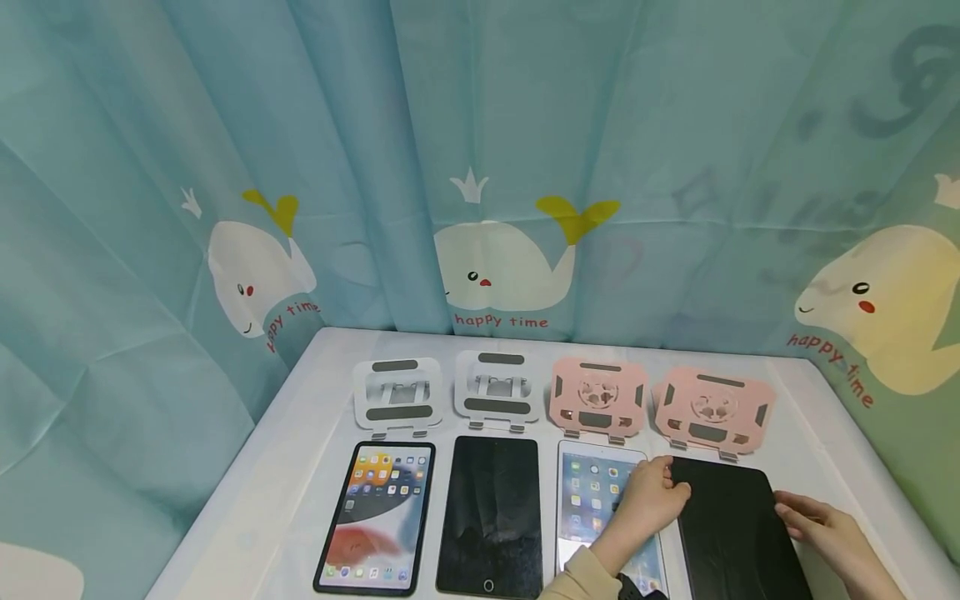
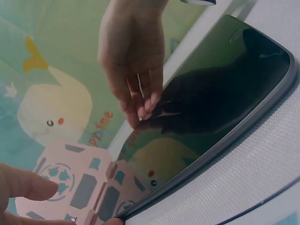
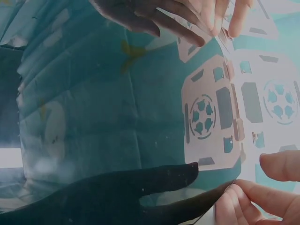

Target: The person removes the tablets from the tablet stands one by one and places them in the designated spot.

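Observation:
A black tablet [image 1: 735, 525] with a dark, reflective screen lies at the right of the white table. Fingers of my left hand [image 1: 651, 498] touch its far left corner; the thumb stands apart over the screen. At the opposite long edge, fingertips of my right hand [image 1: 828, 537] rest against the side, with the thumb [image 3: 281, 165] lifted away in the right wrist view. My left forearm crosses a white tablet [image 1: 592, 492] with a lit screen. Right behind the black tablet stands a pink tablet stand [image 1: 678, 408] with a football-shaped cutout.
Further left lie a second black tablet [image 1: 491, 508] with a dark screen and a black-rimmed tablet [image 1: 378, 508] with a lit screen. Behind them stand another pink stand [image 1: 561, 400] and two white stands [image 1: 393, 423] [image 1: 461, 400]. A blue whale-print curtain [image 1: 510, 108] hangs behind the table.

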The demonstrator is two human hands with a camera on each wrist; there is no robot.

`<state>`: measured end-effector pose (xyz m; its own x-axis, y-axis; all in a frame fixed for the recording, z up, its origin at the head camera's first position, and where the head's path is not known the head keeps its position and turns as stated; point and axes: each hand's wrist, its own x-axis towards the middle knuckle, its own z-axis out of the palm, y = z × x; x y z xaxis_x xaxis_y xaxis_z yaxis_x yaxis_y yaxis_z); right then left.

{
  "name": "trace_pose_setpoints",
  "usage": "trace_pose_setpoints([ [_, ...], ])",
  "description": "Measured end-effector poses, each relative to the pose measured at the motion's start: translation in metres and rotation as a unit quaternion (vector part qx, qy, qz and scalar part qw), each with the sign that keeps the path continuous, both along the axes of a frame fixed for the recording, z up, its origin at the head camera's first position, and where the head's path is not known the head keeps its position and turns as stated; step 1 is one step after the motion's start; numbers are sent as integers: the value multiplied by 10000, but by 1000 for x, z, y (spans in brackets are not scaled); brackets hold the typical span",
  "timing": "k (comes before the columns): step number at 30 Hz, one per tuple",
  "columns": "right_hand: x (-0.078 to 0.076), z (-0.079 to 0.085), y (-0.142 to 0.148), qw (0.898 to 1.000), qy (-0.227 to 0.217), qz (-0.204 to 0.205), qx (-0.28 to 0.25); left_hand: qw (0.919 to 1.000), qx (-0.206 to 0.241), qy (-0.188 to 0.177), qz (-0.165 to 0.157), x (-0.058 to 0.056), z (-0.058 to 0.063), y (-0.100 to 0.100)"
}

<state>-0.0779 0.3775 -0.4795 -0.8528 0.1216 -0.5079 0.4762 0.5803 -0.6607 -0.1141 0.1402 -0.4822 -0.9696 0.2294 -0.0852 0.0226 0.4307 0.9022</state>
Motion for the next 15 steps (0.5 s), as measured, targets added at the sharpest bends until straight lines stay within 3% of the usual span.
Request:
trace_pose_setpoints([
  [5,1,1,-1,9999,-17,60,94,10000,-86,10,-1,1,2,-1],
  [12,3,8,-4,9973,301,343,580,9981,-357,509,-45,1,8,-6],
  [15,4,13,-9,9952,419,408,779,9979,-358,504,-172,0,12,-11],
])
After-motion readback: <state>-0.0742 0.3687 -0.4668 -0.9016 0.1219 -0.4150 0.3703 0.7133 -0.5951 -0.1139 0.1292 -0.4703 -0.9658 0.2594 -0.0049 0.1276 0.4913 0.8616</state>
